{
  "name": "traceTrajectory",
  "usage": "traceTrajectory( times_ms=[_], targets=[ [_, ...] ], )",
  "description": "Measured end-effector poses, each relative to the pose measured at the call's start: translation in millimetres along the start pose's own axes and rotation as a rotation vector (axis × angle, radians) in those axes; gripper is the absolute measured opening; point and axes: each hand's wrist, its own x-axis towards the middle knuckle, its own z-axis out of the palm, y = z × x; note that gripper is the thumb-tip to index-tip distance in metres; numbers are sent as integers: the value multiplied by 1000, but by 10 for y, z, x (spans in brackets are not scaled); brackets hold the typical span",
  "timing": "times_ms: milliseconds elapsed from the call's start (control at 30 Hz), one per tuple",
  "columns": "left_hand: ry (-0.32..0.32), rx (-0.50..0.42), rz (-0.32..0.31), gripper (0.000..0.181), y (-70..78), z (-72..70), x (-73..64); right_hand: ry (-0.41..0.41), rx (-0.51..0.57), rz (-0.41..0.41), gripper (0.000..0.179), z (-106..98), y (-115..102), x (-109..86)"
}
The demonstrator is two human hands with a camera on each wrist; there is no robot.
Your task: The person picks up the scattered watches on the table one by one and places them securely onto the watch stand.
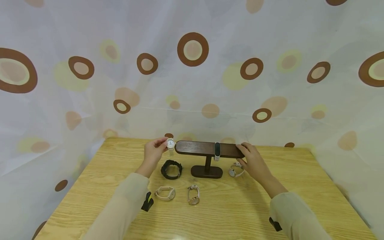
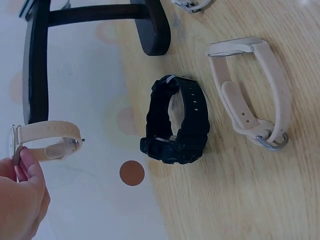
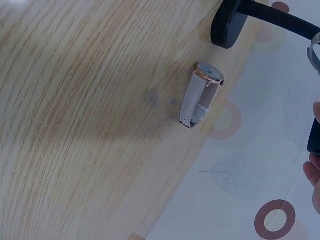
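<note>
My left hand (image 1: pixel 153 154) pinches a wristwatch (image 1: pixel 171 144) by its case, the white dial facing up. Its cream strap (image 2: pixel 52 130) is buckled into a loop, right at the left tip of the bar in the left wrist view. The bar belongs to a dark wooden watch stand (image 1: pixel 192 147), upright on an oval foot. At the bar's other end, my right hand (image 1: pixel 255 163) grips it with fingers over the top and thumb below; only fingertips (image 3: pixel 312 172) show in the right wrist view. A fitness band (image 1: pixel 217 150) with a black face is looped round the bar, right of the post.
On the wooden table (image 1: pixel 240 213) lie a chunky black watch (image 2: pixel 175 120), a pale pink-strapped watch (image 1: pixel 165 193), another pale watch (image 1: pixel 193 195), and a rose-gold watch (image 3: pixel 202 92) under my right hand. A patterned curtain (image 1: pixel 192 86) stands behind.
</note>
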Motion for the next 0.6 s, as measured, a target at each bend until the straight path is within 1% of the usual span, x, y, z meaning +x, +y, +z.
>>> traceTrajectory(
  times_ms=[100,300,500,600],
  targets=[
    [-5,8,6,25,16,40,14,2,-1,-1,48,-2,-4,1],
    [-6,40,13,23,-2,120,16,7,-5,-9,48,-6,-5,4],
    [-10,95,30,22,-37,160,-8,-5,-18,0,48,6,5,-4],
    [-4,102,29,22,-45,172,-18,-8,-24,-3,48,8,7,-7]
  ],
)
